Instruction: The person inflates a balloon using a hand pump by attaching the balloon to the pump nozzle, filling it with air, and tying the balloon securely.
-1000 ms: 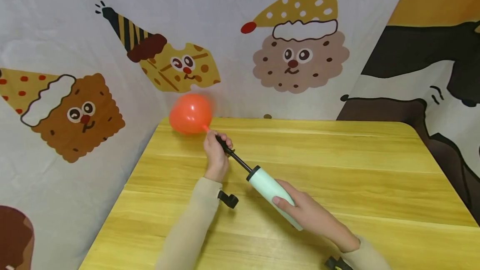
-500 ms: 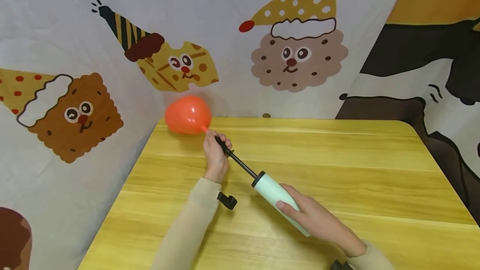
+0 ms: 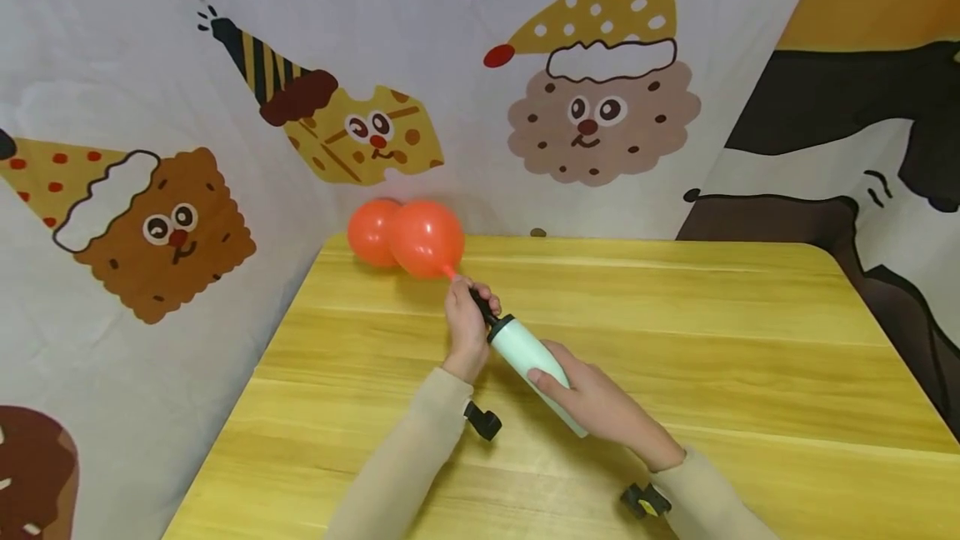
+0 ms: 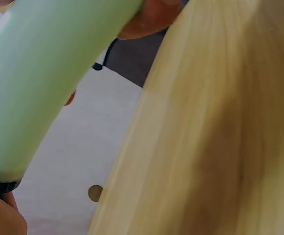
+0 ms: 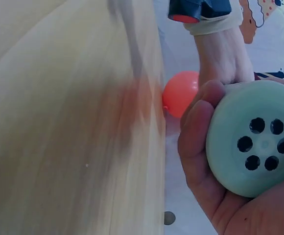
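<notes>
My left hand (image 3: 467,322) grips the black front end of a hand balloon pump (image 3: 528,357), its fingers right at the neck of an orange-red inflated balloon (image 3: 429,240). My right hand (image 3: 600,398) wraps around the pump's mint-green barrel, thumb on top. Hardly any of the black rod shows between barrel and left hand. The right wrist view looks at the barrel's end cap (image 5: 264,142) with several round holes, the right fingers curled beside it. In the left wrist view the barrel (image 4: 49,78) fills the upper left.
A second orange-red balloon (image 3: 371,233) rests at the table's far left corner, partly hidden behind the first. The yellow wood-grain table (image 3: 712,340) ends against a cloth backdrop (image 3: 480,132) printed with cartoon biscuits. Black wrist cameras (image 3: 482,421) hang at both sleeves.
The barrel first drew back a little, then slid forward over the rod toward the left hand. Left hand and attached balloon have shifted right, uncovering the second balloon behind.
</notes>
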A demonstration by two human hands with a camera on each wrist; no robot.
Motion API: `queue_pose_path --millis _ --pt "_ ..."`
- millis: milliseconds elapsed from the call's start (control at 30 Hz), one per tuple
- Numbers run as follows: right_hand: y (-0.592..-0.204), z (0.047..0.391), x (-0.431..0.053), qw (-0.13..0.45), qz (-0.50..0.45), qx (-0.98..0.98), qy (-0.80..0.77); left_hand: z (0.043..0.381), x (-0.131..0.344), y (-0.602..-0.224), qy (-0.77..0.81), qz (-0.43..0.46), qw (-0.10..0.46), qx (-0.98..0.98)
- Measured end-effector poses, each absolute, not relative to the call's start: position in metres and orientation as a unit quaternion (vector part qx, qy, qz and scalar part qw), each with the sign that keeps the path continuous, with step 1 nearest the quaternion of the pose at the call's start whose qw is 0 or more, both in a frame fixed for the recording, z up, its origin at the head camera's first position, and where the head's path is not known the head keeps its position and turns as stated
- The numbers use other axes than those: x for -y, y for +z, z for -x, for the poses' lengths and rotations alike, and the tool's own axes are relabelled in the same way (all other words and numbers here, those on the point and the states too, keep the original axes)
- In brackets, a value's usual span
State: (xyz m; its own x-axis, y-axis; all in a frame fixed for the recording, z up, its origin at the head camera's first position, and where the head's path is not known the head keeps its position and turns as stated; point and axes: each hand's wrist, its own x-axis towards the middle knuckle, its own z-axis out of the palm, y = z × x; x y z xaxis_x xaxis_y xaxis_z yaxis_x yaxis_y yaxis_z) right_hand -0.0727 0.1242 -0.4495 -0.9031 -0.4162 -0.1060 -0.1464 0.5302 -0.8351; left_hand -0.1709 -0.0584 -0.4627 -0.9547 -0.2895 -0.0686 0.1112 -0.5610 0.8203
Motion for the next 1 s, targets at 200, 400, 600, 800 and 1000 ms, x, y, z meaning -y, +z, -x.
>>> queue_pose_path --millis 200,400,600,800,1000 --pt "-0.451 0.071 -0.126 0.150 0.159 -0.856 -0.468 0.176 0.066 -0.457 -0.873 -0.083 0.125 0.464" --pt "-0.448 0.060 -0.142 0.161 0.156 -0.851 -0.475 0.184 0.084 -0.447 -0.874 -0.090 0.148 0.454" --pt "-0.445 0.042 -0.168 0.150 0.175 -0.866 -0.444 0.192 0.105 -0.436 -0.877 -0.111 0.189 0.427" --pt "-0.450 0.036 -0.177 0.142 0.181 -0.874 -0.427 0.192 0.108 -0.440 -0.881 -0.117 0.192 0.416" --pt "-0.455 0.039 -0.170 0.151 0.171 -0.875 -0.427 0.186 0.097 -0.450 -0.883 -0.115 0.176 0.420"
